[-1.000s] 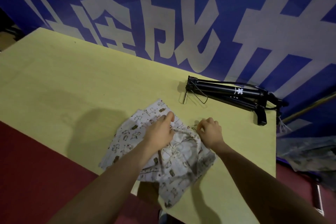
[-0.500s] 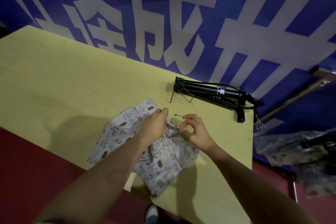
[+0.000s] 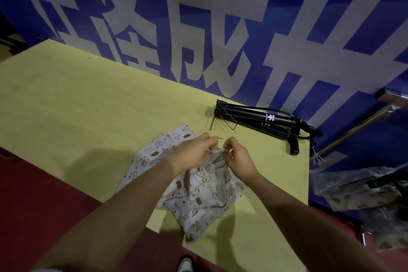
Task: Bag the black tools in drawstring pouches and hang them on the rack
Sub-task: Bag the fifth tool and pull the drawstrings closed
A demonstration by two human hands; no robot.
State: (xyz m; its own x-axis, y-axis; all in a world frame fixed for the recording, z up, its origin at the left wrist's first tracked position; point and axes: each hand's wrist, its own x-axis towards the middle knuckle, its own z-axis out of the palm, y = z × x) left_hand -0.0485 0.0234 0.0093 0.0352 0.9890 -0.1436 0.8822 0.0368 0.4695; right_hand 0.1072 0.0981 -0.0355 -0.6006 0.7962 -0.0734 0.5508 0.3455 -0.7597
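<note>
Pinching pouch mouth between left hand, right hand

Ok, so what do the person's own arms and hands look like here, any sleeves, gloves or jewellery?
Both forearms are bare as far as the frame shows, with no sleeves in view. The left hand and right hand wear no gloves, and no rings, watch or wristband show. A pale bit of clothing sits at the bottom edge.

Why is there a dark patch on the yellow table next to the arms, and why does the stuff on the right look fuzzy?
Head view: the dark patch on the table is a shadow, likely the person's; the patterned pouches at the right edge look smeared, probably from camera motion or the wide lens.
</note>
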